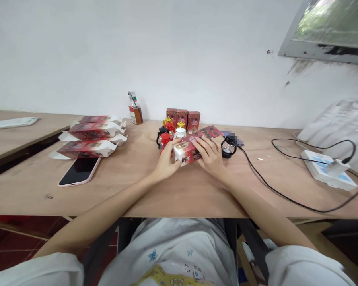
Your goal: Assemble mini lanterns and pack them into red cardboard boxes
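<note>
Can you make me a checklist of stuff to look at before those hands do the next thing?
1. Left hand holding the box: ok, at its left end.
2. Right hand on the box: ok, fingers across the top.
3. Things inside the box: cannot tell, hidden.
4. Black lantern on the right not touching the box: cannot tell.
5. Phone away from both hands: ok.
6. Drink bottle away from both hands: ok.

Long red box (190,144), printed with gold and dark pattern, white panel at left end. Held two-handed, turned diagonally, left end nearer person, right end farther away. Just left of black lantern (227,155), right end nearest it.
</note>
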The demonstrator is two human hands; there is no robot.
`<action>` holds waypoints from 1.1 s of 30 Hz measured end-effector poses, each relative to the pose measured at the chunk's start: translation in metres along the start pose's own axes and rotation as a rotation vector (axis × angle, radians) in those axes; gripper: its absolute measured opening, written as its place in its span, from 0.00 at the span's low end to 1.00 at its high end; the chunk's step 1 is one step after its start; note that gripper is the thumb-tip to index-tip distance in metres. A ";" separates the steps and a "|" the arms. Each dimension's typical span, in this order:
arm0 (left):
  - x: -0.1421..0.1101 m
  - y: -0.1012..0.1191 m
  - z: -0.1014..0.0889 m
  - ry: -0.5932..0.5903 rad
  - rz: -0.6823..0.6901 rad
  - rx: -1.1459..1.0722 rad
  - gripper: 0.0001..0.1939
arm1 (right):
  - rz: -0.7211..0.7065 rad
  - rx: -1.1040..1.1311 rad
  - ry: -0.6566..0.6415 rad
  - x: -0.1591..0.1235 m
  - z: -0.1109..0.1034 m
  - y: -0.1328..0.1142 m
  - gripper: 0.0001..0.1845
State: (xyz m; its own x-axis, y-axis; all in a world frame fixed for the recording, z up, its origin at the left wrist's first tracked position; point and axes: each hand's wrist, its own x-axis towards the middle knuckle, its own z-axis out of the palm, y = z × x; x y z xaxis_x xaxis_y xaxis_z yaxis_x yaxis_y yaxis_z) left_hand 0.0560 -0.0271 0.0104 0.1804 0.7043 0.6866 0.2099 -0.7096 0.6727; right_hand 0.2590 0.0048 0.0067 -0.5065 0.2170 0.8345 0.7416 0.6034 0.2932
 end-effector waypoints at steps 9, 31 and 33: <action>0.000 0.008 -0.004 -0.045 0.110 0.211 0.28 | 0.091 0.066 0.002 0.002 -0.002 0.010 0.35; 0.011 0.001 -0.028 -0.099 0.652 0.740 0.28 | -0.071 0.004 -0.043 0.001 -0.009 0.037 0.22; 0.010 0.002 -0.028 -0.128 0.637 0.675 0.27 | -0.059 0.016 -0.049 0.000 -0.010 0.038 0.21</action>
State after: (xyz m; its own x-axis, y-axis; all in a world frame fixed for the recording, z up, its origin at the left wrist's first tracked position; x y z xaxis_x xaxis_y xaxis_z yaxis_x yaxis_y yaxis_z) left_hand 0.0317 -0.0220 0.0268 0.5494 0.2126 0.8081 0.5413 -0.8273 -0.1504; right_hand 0.2914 0.0206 0.0228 -0.5705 0.2178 0.7919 0.7026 0.6286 0.3334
